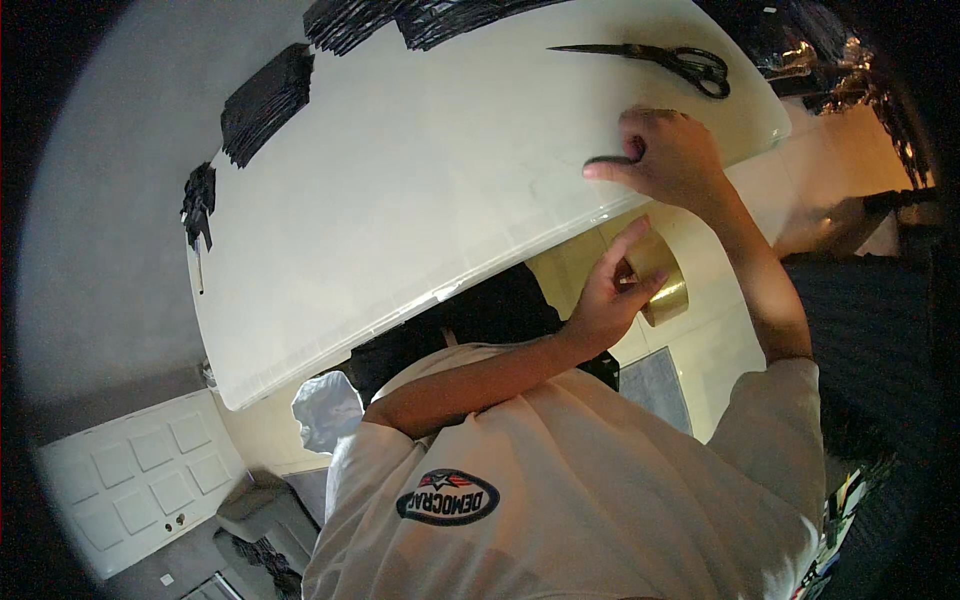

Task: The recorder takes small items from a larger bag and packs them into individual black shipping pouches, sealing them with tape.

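A wide roll of shiny golden-brown tape is off the table's near edge, above the floor. My left hand holds it at its near side, forefinger and thumb apart along the roll; the other fingers are partly hidden at its core. Over the right part of the white tabletop, my right hand is closed with the thumb stretched left. A thin dark curved piece sticks out between its fingers; its kind is unclear. Beyond this hand lie black-handled scissors, blades toward the left.
Stacks of black folded pieces lie along the far edge, including one stack at the far left. A small black bundle sits on the left edge. Dark shiny material is beyond the right corner. A white door stands lower left.
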`<state>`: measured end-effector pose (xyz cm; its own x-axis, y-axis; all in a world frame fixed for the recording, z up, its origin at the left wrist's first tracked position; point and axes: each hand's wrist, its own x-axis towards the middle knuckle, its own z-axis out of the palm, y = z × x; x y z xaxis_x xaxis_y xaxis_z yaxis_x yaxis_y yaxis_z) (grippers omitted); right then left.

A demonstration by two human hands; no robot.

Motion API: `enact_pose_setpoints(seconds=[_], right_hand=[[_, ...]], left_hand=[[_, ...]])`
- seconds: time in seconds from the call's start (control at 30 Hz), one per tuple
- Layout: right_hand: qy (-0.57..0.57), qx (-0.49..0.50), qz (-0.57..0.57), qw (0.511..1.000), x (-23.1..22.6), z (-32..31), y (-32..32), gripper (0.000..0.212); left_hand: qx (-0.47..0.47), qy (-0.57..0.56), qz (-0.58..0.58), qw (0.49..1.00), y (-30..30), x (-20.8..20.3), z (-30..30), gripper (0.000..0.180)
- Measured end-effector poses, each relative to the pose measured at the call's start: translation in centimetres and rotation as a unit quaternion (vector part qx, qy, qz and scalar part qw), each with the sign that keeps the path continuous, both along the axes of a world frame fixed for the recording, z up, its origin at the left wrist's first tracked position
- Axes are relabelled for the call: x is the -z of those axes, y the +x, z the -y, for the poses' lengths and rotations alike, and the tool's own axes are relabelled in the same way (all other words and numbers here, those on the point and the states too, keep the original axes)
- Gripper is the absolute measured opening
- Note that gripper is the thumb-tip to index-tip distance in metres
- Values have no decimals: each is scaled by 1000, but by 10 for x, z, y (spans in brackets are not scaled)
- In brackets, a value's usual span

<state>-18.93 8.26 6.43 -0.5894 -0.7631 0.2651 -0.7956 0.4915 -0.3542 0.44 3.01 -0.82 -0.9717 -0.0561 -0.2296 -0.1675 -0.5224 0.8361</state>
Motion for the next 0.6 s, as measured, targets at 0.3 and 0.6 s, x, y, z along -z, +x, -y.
enact_pose_setpoints(seconds=[0.3, 0.6], right_hand=[[52, -118, 108, 986, -8, -7, -36, 52], [39, -114, -116, 986, -53, -23, -109, 39]], left_hand=[[4, -15, -30, 999, 0, -7, 4, 69], [-6, -25, -32, 999, -1, -14, 8, 70]])
